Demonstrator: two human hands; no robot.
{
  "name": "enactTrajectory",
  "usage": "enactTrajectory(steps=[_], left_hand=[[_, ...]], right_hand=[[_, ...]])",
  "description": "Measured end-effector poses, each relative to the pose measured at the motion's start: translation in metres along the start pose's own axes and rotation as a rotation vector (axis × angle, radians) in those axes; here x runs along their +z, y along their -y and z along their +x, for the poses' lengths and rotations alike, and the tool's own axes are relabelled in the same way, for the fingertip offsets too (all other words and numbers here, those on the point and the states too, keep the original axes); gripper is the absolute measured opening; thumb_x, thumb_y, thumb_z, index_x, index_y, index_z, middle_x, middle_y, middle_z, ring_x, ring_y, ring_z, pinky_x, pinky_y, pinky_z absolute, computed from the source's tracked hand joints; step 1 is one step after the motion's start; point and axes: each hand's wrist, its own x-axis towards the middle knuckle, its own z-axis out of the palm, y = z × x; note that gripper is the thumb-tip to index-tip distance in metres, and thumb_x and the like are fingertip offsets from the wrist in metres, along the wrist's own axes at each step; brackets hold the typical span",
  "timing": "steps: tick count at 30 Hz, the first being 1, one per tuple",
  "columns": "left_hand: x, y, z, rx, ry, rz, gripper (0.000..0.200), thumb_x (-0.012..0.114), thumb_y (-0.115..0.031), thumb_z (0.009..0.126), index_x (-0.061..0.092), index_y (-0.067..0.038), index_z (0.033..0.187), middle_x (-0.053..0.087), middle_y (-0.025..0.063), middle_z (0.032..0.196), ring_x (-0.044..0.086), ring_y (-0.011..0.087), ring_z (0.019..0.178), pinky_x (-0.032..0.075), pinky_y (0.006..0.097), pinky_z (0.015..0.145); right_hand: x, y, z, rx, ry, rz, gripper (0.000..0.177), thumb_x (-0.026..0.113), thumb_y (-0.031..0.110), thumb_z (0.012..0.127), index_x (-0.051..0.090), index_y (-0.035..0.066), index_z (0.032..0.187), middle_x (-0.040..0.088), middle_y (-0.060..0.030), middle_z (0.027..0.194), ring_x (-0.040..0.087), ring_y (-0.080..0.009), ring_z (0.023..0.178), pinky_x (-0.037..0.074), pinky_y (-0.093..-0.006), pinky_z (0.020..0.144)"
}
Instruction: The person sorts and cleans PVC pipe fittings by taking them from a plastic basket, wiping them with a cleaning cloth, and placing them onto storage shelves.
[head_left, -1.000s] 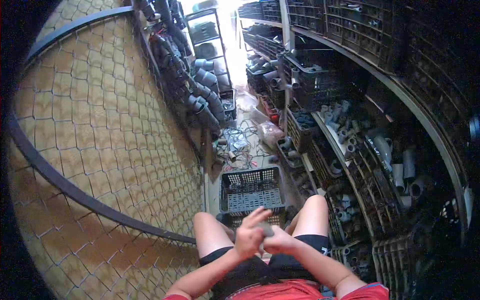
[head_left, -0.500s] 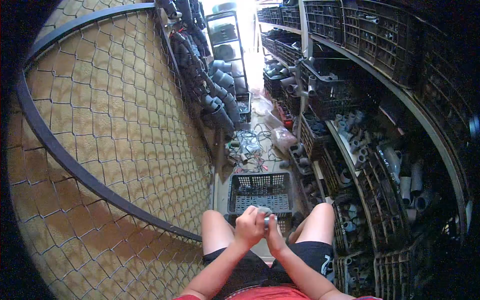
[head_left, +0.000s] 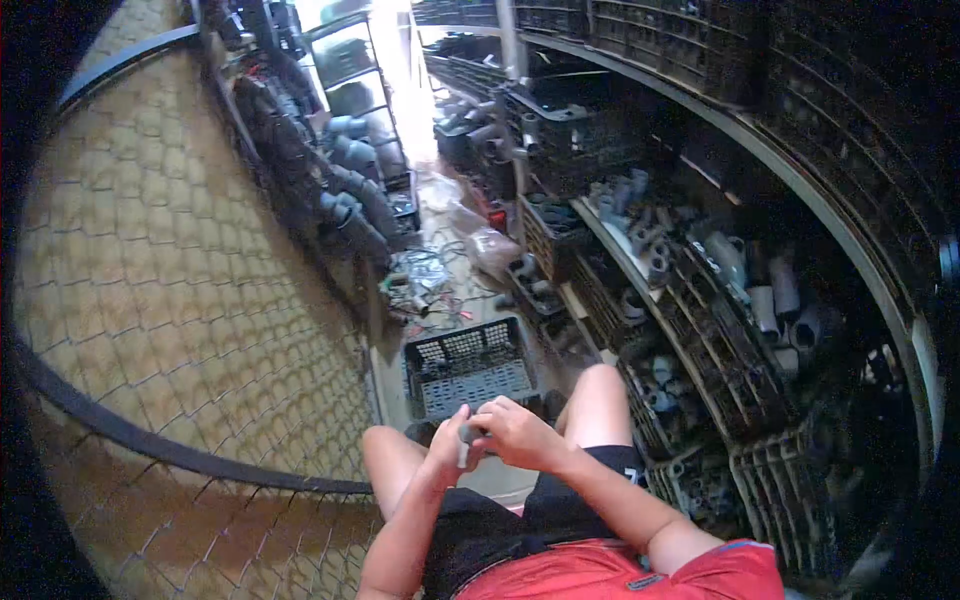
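A small grey rounded piece (head_left: 468,435), its exact shape partly hidden by fingers, sits between the two hands, in the lower middle of the frame. The left hand (head_left: 448,447) is closed around it from the left, thumb pointing up; the right hand (head_left: 517,436) has its curled fingers on the piece from the right. The hands are over the gap between the person's bare knees, in front of black shorts (head_left: 570,492) and a red shirt (head_left: 600,570).

Just above the hands in the frame lies a black slatted plastic crate (head_left: 475,388) on the floor. Farther up, near the centre, are tangled thin cables (head_left: 435,312) and a clear pinkish plastic bag (head_left: 493,252). A grey wire-mesh fence (head_left: 75,433) with a dark metal frame fills the left side. On the right, shelves carry dark plastic crates (head_left: 720,345) and grey tubular fittings (head_left: 765,308).
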Motion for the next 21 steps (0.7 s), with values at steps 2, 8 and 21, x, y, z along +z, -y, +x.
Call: enactTrajectory(steps=[2,8,21], left_hand=[[-0.02,0.015,0.025,-0.168,0.25,-0.115,0.047,0.044,-0.052,0.098,0.061,-0.011,0.083,0.055,0.0008,0.059,0.045,0.0135,0.039,0.029,0.0282,0.032],[-0.066,0.049,0.089,0.038,0.015,0.08,0.049,0.042,-0.053,0.098,0.067,-0.012,0.089,0.058,0.0001,0.062,0.047,0.0129,0.042,0.033,0.0301,0.037],[-0.085,0.058,0.129,0.268,-0.142,0.476,0.053,0.045,-0.043,0.101,0.071,0.002,0.093,0.069,0.007,0.08,0.06,0.0126,0.07,0.046,0.0304,0.065]], right_hand=[[-0.008,-0.012,0.003,-0.073,0.132,-0.039,0.031,0.068,0.01,0.081,0.057,0.006,0.11,0.062,-0.0159,0.106,0.059,-0.0338,0.1,0.049,-0.043,0.085],[-0.071,-0.065,0.047,0.11,-0.25,-0.073,0.034,0.072,0.003,0.077,0.055,0.005,0.106,0.06,-0.0161,0.1,0.06,-0.0318,0.094,0.049,-0.041,0.083],[-0.243,-0.236,0.163,0.699,-0.535,-0.88,0.028,0.067,0.039,0.084,0.075,0.014,0.095,0.071,-0.0161,0.095,0.066,-0.0361,0.092,0.052,-0.0458,0.079]])
